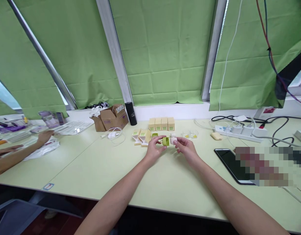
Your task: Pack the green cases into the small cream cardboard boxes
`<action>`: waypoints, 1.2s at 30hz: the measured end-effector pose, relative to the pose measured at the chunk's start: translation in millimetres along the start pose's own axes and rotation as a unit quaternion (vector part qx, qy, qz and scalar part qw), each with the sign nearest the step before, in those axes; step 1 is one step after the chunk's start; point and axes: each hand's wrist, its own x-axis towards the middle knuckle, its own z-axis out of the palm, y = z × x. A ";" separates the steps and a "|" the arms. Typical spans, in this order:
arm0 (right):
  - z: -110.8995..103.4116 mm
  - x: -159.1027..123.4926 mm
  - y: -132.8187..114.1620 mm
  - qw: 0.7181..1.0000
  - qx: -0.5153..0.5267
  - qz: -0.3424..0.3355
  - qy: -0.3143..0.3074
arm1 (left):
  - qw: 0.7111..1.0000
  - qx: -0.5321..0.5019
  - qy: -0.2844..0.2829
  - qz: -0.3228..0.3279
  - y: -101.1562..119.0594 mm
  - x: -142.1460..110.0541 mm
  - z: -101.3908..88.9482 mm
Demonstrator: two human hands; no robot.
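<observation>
Between the fingers of my left hand [154, 150] is a small green plastic cup-like piece [166, 141], held on its side above the table. My right hand [187, 149] pinches a small whitish cylindrical piece [173, 140] close to the green one; whether the two touch I cannot tell. Just behind my left hand shows another green piece [154, 134], partly hidden. To its left lie opened cream cartons [142, 137]. Several closed cream boxes with green labels [161, 124] stand in a row behind. Right of them sit small clear plastic cups [189, 134] with yellow spots.
A cardboard box [112, 118], a black bottle [131, 114] and a white charger [113, 134] are at the back left. To the right lie a power strip [238, 133], a beige case [216, 136] and a tablet [232, 164]. Another person's hands [45, 137] work at far left.
</observation>
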 end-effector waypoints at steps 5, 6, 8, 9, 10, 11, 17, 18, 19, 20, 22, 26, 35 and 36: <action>2.8 -0.3 1.3 0.999 -0.027 -0.020 -0.010 | 1.000 0.023 -0.007 0.015 6.2 -2.3 1.0; 3.1 -0.5 1.8 0.999 -0.032 -0.025 -0.014 | 0.999 0.025 -0.009 0.018 7.2 -2.5 1.0; 3.3 -0.7 2.7 0.998 -0.041 -0.034 -0.020 | 0.999 0.027 -0.013 0.025 9.0 -3.1 0.8; 3.1 -0.7 3.1 0.998 -0.046 -0.035 -0.021 | 0.999 0.028 -0.014 0.029 9.8 -3.5 0.8; 2.8 -0.7 3.4 0.998 -0.051 -0.036 -0.022 | 0.999 0.028 -0.017 0.032 10.6 -4.0 0.9; 2.5 -0.6 3.7 0.998 -0.056 -0.035 -0.024 | 0.999 0.029 -0.020 0.035 11.3 -4.6 1.0; 1.0 -1.3 5.0 0.995 -0.078 -0.041 -0.036 | 0.998 0.029 -0.030 0.049 15.6 -7.6 2.4; 1.1 -1.5 5.0 0.995 -0.079 -0.042 -0.036 | 0.998 0.028 -0.031 0.052 15.9 -7.7 2.6; 1.2 -1.8 4.9 0.995 -0.080 -0.042 -0.035 | 0.998 0.028 -0.032 0.054 16.0 -7.7 2.7; 1.4 -1.9 4.9 0.995 -0.082 -0.042 -0.034 | 0.998 0.029 -0.032 0.055 15.9 -7.6 2.7; 1.9 -1.9 4.8 0.995 -0.086 -0.044 -0.032 | 0.998 0.032 -0.029 0.055 15.4 -7.2 2.8; 2.8 -1.1 6.2 0.994 -0.092 -0.043 -0.033 | 0.997 0.034 -0.028 0.056 14.6 -7.0 3.0; 4.9 -7.8 5.5 0.992 -0.099 -0.063 -0.038 | 0.998 0.033 -0.024 0.049 14.9 -8.0 4.3; 5.0 -8.2 5.3 0.992 -0.103 -0.066 -0.040 | 0.998 0.032 -0.023 0.049 14.9 -8.0 4.4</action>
